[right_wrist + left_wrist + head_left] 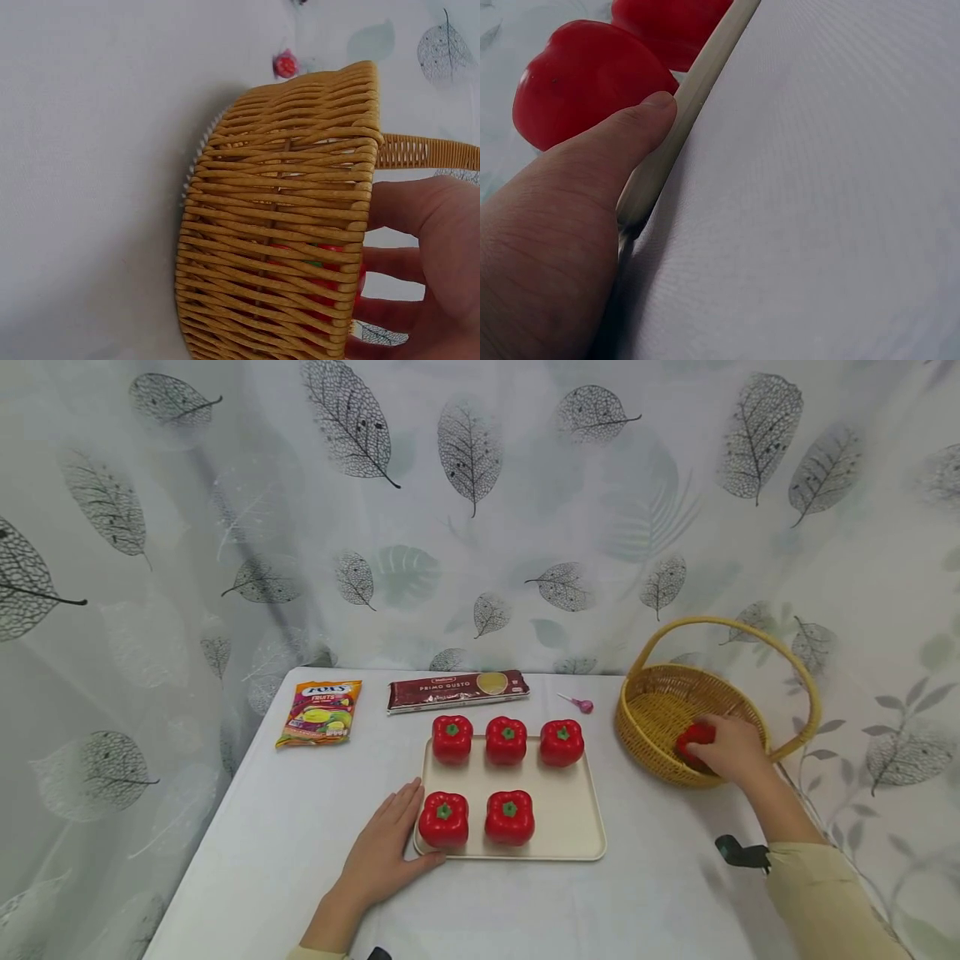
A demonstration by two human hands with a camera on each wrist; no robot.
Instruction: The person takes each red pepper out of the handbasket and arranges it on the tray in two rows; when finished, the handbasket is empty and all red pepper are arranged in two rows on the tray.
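On a cream tray [558, 827] stand several red bell peppers [509, 817], three along the back and two at the front left. My left hand [382, 847] lies against the tray's front left corner, fingers straight along its left side and thumb on its front edge. A pepper [592, 82] is close beside that thumb in the left wrist view. My right hand [729, 748] reaches into a wicker basket [660, 693] and holds a red bell pepper [693, 739] inside it. In the right wrist view the basket's woven wall [277, 202] partly hides this pepper.
Behind the tray lie a dark red biscuit pack [457, 691] and a pink lollipop [583, 705]. A colourful candy bag [320, 713] is at the back left. The basket's tall handle [810, 693] arches over its right side. A leaf-print curtain [480, 527] hangs behind the table.
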